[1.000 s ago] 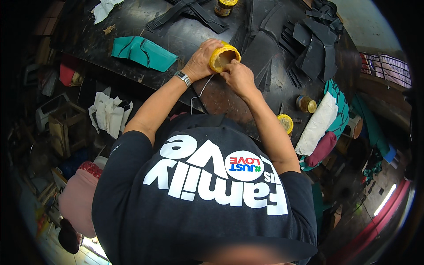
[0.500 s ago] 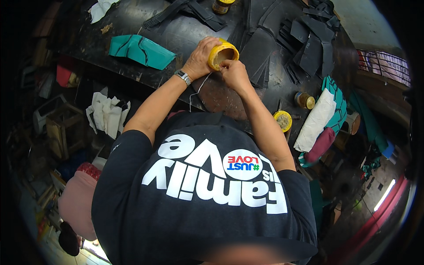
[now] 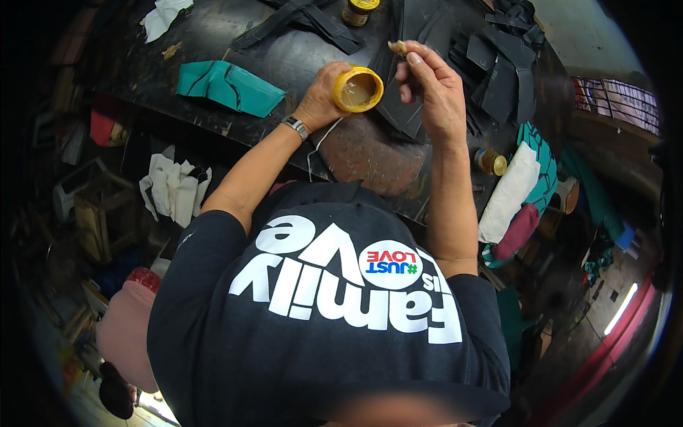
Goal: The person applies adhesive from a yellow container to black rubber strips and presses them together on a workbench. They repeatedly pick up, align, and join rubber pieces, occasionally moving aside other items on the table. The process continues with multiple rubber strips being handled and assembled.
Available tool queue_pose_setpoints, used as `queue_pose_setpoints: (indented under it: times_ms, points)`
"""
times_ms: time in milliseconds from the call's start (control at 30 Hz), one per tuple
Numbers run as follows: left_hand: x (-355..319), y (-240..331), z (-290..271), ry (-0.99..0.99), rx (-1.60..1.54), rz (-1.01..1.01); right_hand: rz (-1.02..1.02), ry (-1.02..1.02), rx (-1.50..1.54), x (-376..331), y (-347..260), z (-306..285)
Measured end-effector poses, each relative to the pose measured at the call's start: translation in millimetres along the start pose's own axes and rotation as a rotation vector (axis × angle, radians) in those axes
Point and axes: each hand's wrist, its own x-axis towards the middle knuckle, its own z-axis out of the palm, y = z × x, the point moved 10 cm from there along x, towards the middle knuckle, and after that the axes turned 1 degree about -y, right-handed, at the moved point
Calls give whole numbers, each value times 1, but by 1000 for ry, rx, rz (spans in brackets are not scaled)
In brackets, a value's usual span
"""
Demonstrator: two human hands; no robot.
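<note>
My left hand is wrapped around a yellow-rimmed jar, tilted so that its mouth faces up at me. Inside lies a cloudy brownish substance, and a thin strand shows across the opening. To the right of the jar, my right hand is raised over the table, thumb and finger pinched on a small tan lump. Whether the lump is paste or the tip of some tool, I cannot make out. Dark flat pieces lie under and beside this hand.
A teal piece with black lines lies on the black table at left. More black pieces are heaped at right. Two other jars stand or lie nearby, one at the back, one at right. A white roll sits at the right edge.
My right hand has come out of the jar's mouth and lifted up and right, with the tan lump in its fingertips. Its forearm now covers the yellow lid seen before at right.
</note>
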Motion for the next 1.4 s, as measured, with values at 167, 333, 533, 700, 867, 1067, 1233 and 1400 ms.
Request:
queue_pose_setpoints:
  times_ms: [167, 333, 533, 700, 867, 1067, 1233, 1400]
  points:
    - [1, -2, 0, 3, -20, -26, -223, -160, -1519, -20, 34, 40]
    - [-2, -1, 1, 2, -36, -21, -157, -189, -1483, -28, 93, 43]
    - [-2, -6, 1, -10, -60, -51, 31, -193, -1238, -15, 112, 32]
    - [2, 4, 5, -66, -1, 30, 209, -230, -1092, -9, 126, 8]
    - [6, 5, 7, -77, -3, 36, 243, -237, -978, -2, 131, -4]
    - [8, 0, 6, -89, 1, 12, 227, -166, -1010, -4, 131, -1]
    - [9, 8, 9, -109, 24, 69, 291, -113, -1008, -8, 134, -6]
    - [9, 13, 10, -86, 60, 82, 248, 81, -1129, -13, 118, 0]
